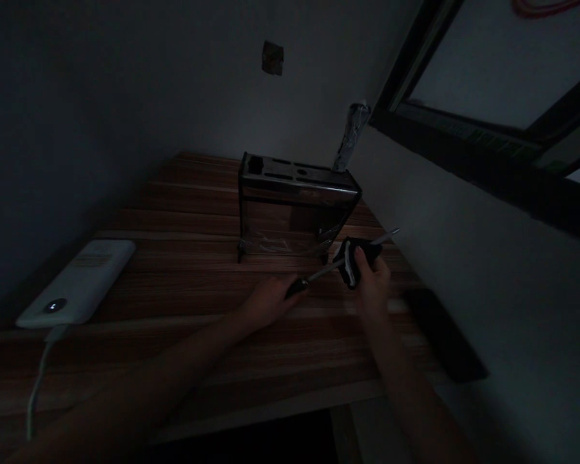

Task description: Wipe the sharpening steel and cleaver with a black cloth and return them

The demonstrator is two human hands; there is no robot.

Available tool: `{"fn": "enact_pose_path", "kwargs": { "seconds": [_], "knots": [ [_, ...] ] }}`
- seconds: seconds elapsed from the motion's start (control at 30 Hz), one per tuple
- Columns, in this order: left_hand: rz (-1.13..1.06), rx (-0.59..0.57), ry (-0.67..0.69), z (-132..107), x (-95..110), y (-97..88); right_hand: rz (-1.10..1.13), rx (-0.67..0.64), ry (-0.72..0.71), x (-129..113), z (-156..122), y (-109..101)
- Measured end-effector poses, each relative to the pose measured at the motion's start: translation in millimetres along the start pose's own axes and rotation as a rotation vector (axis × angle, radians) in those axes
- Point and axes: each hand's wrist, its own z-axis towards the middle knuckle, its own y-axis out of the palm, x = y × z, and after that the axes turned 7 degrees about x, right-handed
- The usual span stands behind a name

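Observation:
The scene is very dark. My left hand (269, 300) is closed round the dark handle of a knife (319, 274), whose thin blade runs up and right through a small black sharpener (352, 261). My right hand (371, 280) grips that sharpener from behind, thumb on top. The blade's tip sticks out past the sharpener to the right. Both hands hover just above a wooden table (183, 290), in front of a metal knife block (294, 209) with slots in its top.
A white power bank (80, 283) with a lit dot and a cable lies at the table's left. A dark flat object (442, 332) rests by the right wall. A foil-wrapped cylinder (352, 135) stands behind the block, under a window frame.

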Motion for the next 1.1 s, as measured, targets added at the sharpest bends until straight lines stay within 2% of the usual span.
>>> {"fn": "enact_pose_path", "kwargs": {
  "seconds": [0.2, 0.57, 0.77, 1.1],
  "knots": [
    [0.006, 0.015, -0.008, 1, 0, 0.8, -0.071, -0.136, 0.057, 12, -8, 3],
    [-0.034, 0.038, -0.041, 1, -1, 3.9, -0.251, -0.304, 0.033, 31, -22, 7],
    [0.032, 0.048, -0.053, 1, 1, 3.8, -0.313, -0.279, 0.000, 36, -31, 10],
    [0.026, 0.035, -0.057, 1, 0, 3.0, -0.327, -0.284, 0.005, 36, -29, 9]
  ]
}}
